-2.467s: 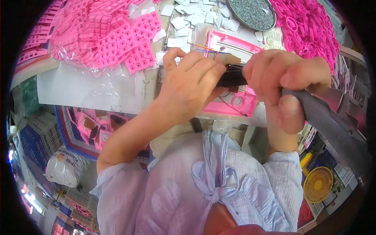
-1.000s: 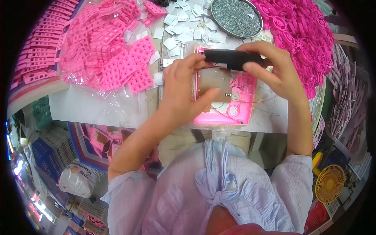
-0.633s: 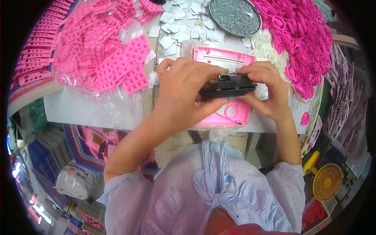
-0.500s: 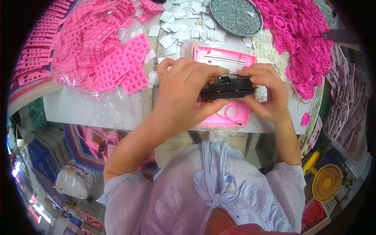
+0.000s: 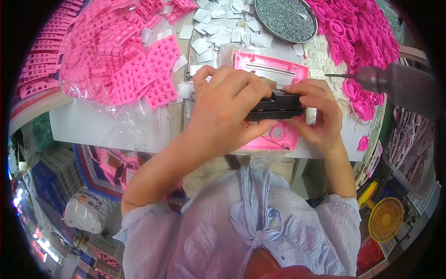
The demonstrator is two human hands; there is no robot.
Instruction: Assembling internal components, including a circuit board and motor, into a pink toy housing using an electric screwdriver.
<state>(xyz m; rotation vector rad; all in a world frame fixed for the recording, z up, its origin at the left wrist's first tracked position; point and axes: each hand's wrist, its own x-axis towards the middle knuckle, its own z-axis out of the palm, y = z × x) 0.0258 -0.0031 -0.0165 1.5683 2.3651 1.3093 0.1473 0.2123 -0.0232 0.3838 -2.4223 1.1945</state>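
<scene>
A black box-shaped plastic part is held between both hands over an open pink plastic shell. My left hand is closed on its left end, thumb along the near side and fingers over the top. Gripping the right end is my right hand, its fingers bent above and its thumb below. The shell shows a long slotted strip at its far side and a round ring at its near side. My fingers and the black part cover the shell's middle. Thin wires show faintly behind the black part.
A grey electric screwdriver points its bit leftward, right of my hands. Beyond the shell stand a round dish of screws and scattered white squares. Pink button pads pile up left, darker pink parts right. A yellow fan stands lower right.
The black part and both hands stay together, the part turned slightly. The electric screwdriver has come much further into view from the right. The table's things sit slightly further right in view.
</scene>
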